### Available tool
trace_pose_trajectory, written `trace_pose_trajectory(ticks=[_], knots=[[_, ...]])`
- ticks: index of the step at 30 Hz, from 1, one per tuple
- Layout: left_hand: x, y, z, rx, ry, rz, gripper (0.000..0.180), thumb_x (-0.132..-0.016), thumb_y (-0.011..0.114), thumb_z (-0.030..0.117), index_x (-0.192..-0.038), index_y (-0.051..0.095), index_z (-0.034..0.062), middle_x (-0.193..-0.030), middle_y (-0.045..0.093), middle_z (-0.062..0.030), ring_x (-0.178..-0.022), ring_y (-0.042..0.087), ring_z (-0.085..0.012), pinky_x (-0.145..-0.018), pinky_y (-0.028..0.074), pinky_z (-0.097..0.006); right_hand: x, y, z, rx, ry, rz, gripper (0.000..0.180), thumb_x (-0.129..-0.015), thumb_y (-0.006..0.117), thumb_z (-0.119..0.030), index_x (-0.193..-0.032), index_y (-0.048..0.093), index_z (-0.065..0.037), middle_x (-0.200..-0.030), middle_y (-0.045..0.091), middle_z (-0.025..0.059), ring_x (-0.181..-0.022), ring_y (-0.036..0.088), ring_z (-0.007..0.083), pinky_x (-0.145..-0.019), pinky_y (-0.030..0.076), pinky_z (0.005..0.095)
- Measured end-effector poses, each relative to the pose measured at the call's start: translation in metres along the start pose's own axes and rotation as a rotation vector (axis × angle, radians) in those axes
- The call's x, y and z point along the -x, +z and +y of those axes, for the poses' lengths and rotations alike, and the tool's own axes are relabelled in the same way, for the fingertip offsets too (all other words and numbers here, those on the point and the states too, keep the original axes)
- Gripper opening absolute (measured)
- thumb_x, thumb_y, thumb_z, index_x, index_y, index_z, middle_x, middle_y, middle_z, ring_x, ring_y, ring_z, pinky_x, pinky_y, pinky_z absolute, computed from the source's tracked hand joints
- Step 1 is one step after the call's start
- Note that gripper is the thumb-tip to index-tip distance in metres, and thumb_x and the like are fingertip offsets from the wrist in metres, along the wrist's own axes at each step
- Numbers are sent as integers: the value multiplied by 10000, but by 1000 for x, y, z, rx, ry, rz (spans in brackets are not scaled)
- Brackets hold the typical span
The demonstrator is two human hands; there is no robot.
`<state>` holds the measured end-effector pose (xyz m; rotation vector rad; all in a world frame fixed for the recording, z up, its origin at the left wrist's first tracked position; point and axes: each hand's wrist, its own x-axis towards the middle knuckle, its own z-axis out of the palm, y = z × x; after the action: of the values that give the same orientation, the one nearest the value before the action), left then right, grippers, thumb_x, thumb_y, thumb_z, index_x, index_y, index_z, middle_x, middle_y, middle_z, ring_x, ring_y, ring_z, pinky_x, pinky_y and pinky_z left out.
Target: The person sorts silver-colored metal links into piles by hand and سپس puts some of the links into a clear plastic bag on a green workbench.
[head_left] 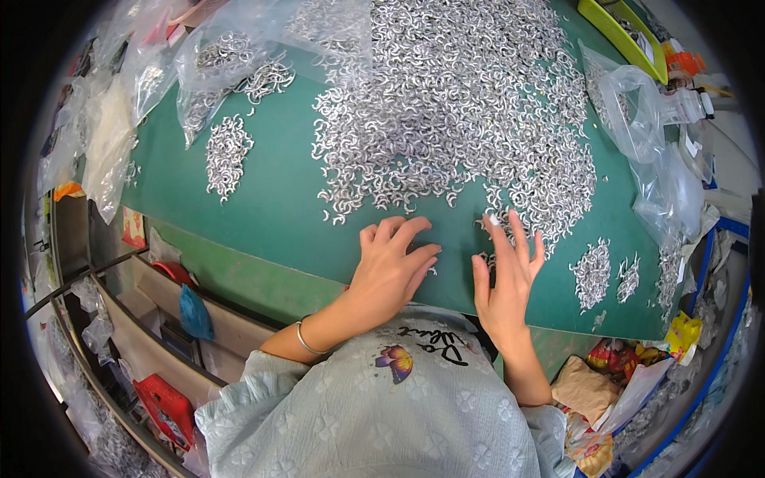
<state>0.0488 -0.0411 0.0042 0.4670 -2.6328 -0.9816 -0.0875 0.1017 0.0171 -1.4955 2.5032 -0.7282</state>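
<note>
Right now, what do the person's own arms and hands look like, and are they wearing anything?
The left hand and right hand wear no gloves. A thin, silvery bangle circles the left wrist; none shows on the right. Both arms have short, pale grey-green sleeves, and the left one has a ruffled edge.
</note>
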Motion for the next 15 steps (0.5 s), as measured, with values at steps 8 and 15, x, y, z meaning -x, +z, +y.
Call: trace_pose_trajectory(ticks=[8,15], knots=[[-1,-1,-2,54,8,46,146,-778,720,72,-911,661,55,-1140,582,-77,-1064,522,-276,-873,344,-413,-20,18,-5,-98,-119,-82,505,-882,634,-112,-1343,477,21,-1267,596,144,-1372,396,340,-1100,177,614],[-14,-3,-9,-32,-6,112,315,-812,692,61,-1123,642,60,-1245,604,-53,-1073,548,-247,-876,348,-388,-35,11,-4,-108,-98,33,516,-900,620,-109,-1365,446,32,-1258,593,174,-1369,395,356,-1114,204,563]])
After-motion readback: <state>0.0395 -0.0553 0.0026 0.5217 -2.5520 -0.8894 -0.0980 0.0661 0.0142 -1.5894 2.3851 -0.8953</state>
